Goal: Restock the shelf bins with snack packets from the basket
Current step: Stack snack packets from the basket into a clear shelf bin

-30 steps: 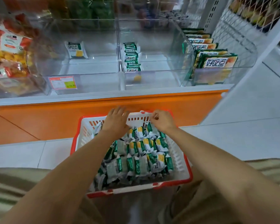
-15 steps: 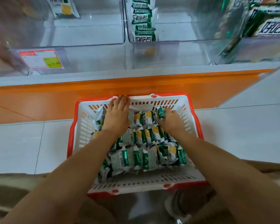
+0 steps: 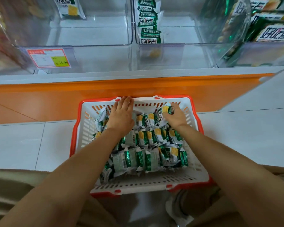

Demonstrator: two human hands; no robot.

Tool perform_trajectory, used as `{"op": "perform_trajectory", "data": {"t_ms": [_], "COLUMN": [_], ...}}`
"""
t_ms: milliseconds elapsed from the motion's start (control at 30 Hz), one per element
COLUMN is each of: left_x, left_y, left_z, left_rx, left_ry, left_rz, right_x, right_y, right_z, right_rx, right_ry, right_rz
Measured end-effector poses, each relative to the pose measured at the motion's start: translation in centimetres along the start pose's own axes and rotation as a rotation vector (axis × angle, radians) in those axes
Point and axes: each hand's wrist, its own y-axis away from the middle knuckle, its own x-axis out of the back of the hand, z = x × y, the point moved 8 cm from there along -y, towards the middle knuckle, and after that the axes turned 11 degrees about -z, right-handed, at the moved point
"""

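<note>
A white basket with a red rim (image 3: 82,128) sits on the floor in front of the shelf, filled with several green, white and yellow snack packets (image 3: 147,145). My left hand (image 3: 121,115) lies flat, fingers straight, on the packets at the basket's far side, fingertips at the far wall. My right hand (image 3: 175,114) is at the far right of the basket, fingers curled round a packet (image 3: 165,113). Above, a clear shelf bin (image 3: 175,36) holds a row of the same packets (image 3: 148,23). The bin to its left (image 3: 95,35) holds one packet (image 3: 69,7).
An orange shelf base (image 3: 121,89) runs right behind the basket. A price tag (image 3: 48,58) hangs on the left bin's front. At the right, a bin holds larger snack boxes (image 3: 272,31). White floor tiles (image 3: 15,145) surround the basket; my knees are at the bottom.
The view tilted down and closer to the basket. Both hands sank into the far end of the basket, and my right hand closed on a packet at the far right.
</note>
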Motion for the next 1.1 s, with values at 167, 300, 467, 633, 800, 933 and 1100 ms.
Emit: {"op": "perform_trajectory", "data": {"t_ms": [167,300,467,633,800,933,1100], "left_x": [2.3,3.5,6.0,10.3,15.8,20.0,23.5], "left_y": [1.7,2.9,5.1,7.4,9.2,9.9,9.4], "left_z": [1.0,1.9,2.8,1.6,1.1,0.8,-0.2], "left_rx": [-0.057,-0.069,-0.134,-0.174,-0.183,-0.212,-0.165], "left_ry": [0.174,0.543,1.143,1.038,0.864,0.762,0.52], "left_rz": [0.024,-0.079,-0.053,0.135,0.295,0.506,0.707], "right_x": [-0.7,-0.5,0.2,2.4,5.8,8.9,13.8], "right_y": [2.4,4.8,7.5,10.2,13.4,14.6,14.2], "right_z": [-1.7,-4.3,-7.7,-11.0,-16.3,-20.6,-24.6], "right_rx": [0.038,0.156,0.288,0.429,0.667,0.795,0.871], "right_ry": [-0.482,-0.54,-0.524,-0.321,-0.133,0.018,-0.047], "right_rz": [-0.242,-0.287,-0.286,-0.261,-0.178,-0.052,0.195]}}
